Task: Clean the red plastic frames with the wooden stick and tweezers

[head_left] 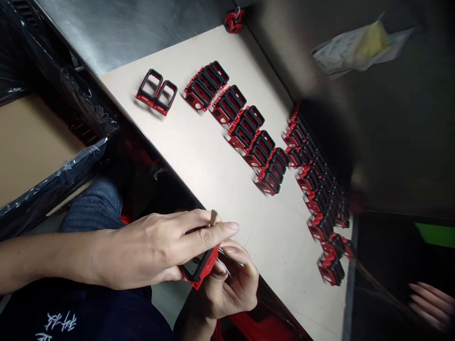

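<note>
My left hand (156, 248) is closed around a red and black plastic frame (206, 270), its fingers lying across the top. A small brown stick-like tip (213, 217) pokes up between those fingers; what it belongs to is hidden. Against the frame's right side, my right hand (232, 286) is curled around a slim shiny metal tool (232, 258), whose kind I cannot make out. Both hands are at the near edge of the pale work board (213, 180). Beyond them, a double-window red and black frame (156, 92) stands apart on the board.
A row of similar frames (245, 125) runs across the board, with a denser cluster (320, 189) farther right. A red piece (234, 20) sits at the far corner. At left is a plastic-lined box (39, 137). Another person's hand (432, 303) shows at lower right, blurred.
</note>
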A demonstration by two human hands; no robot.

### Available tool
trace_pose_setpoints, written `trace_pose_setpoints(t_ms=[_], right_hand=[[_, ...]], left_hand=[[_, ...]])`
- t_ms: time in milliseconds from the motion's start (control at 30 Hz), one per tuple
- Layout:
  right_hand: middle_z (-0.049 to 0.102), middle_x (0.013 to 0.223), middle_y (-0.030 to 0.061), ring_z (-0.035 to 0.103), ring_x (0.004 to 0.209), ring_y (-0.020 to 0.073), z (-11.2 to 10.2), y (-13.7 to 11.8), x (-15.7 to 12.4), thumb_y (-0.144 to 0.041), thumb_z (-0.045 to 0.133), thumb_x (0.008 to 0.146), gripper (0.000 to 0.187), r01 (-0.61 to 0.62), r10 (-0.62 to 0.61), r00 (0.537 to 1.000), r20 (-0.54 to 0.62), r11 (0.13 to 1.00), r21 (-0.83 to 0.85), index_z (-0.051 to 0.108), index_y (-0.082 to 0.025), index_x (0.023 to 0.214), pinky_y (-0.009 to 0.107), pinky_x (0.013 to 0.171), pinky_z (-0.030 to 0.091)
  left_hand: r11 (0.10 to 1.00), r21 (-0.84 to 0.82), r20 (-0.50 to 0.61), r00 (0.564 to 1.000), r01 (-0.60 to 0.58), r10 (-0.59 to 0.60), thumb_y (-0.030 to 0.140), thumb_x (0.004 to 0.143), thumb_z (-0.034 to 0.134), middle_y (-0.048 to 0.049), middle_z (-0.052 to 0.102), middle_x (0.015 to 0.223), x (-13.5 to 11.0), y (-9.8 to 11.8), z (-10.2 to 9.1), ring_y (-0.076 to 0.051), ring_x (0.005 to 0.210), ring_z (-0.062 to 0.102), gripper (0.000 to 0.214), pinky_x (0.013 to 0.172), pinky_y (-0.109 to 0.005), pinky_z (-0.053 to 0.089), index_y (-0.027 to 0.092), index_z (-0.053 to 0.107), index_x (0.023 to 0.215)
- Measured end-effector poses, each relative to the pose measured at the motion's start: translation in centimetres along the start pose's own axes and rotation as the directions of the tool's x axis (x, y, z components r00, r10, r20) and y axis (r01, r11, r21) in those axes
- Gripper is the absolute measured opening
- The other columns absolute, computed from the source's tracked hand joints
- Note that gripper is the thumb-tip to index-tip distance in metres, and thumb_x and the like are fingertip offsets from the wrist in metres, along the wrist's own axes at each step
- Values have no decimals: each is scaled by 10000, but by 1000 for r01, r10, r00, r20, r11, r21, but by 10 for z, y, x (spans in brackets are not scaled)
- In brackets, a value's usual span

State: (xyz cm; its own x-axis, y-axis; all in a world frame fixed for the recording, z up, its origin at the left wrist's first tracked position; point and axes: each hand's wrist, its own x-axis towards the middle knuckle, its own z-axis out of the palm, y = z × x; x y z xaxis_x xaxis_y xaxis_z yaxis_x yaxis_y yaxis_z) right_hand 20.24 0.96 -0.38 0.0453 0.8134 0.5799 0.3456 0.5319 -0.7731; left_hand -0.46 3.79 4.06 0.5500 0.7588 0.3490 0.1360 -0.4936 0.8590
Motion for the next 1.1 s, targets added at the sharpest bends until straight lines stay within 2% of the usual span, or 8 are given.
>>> trace_pose_setpoints(t_ms=[333,533,633,700,767,833,1000,1100], right_hand=[[718,926,55,719,837,190,3,-4,2,-188,675,991,136,-16,16,1000,-7,999,-38,698,-179,1125,308,673,618],[711,881,40,700,791,183,12,-5,3,-213,687,988,90,-42,40,997,-62,999,-32,698,-188,1074,310,662,600],[672,848,15,664,758,158,17,-2,7,-248,731,969,76,-80,88,979,-185,996,49,700,-199,1017,277,638,584],[640,853,4,649,750,146,18,2,10,-262,766,946,101,-69,94,947,-306,993,91,704,-204,1001,264,622,580],[647,900,15,662,775,148,17,4,12,-272,784,932,146,-66,96,924,-370,994,92,710,-201,1036,276,654,593],[673,954,42,682,824,168,14,4,10,-284,794,920,200,-81,95,931,-353,995,53,708,-190,1075,296,686,598],[663,910,45,672,820,193,6,-2,3,-277,773,928,193,-69,63,982,-177,997,-29,703,-199,1090,312,643,585],[644,878,41,652,797,194,7,-6,2,-277,753,949,169,-25,18,987,-158,999,-38,703,-202,1091,310,610,575]], left_hand=[[999,-33,-15,1000,18,-18,7,915,667,-171,586,1479,-1,0,0,-265,1401,588,768,1153,-348,534,150,315,1583],[998,-56,-21,999,27,-28,46,935,663,-157,598,1470,-3,0,-1,-267,1405,592,803,1158,-364,535,198,273,1620],[998,-58,-32,999,38,-40,37,937,650,-159,610,1453,-2,2,-3,-258,1403,590,759,1164,-358,530,169,307,1602],[997,-60,-35,998,43,-45,26,931,646,-168,612,1443,-2,3,-4,-254,1399,590,721,1160,-344,531,129,342,1576],[997,-64,-33,998,45,-47,24,928,644,-171,613,1438,-2,3,-4,-251,1391,595,697,1153,-332,535,111,361,1559],[997,-64,-37,998,43,-45,30,929,641,-164,612,1443,-1,3,-4,-252,1387,599,707,1147,-335,539,127,351,1566],[998,-60,-33,999,32,-34,28,912,632,-169,601,1465,-2,0,-3,-275,1403,587,784,1152,-380,542,161,292,1606],[998,-56,-45,999,28,-30,8,886,632,-169,588,1482,-5,-1,-2,-279,1421,571,822,1156,-377,538,165,282,1613]])
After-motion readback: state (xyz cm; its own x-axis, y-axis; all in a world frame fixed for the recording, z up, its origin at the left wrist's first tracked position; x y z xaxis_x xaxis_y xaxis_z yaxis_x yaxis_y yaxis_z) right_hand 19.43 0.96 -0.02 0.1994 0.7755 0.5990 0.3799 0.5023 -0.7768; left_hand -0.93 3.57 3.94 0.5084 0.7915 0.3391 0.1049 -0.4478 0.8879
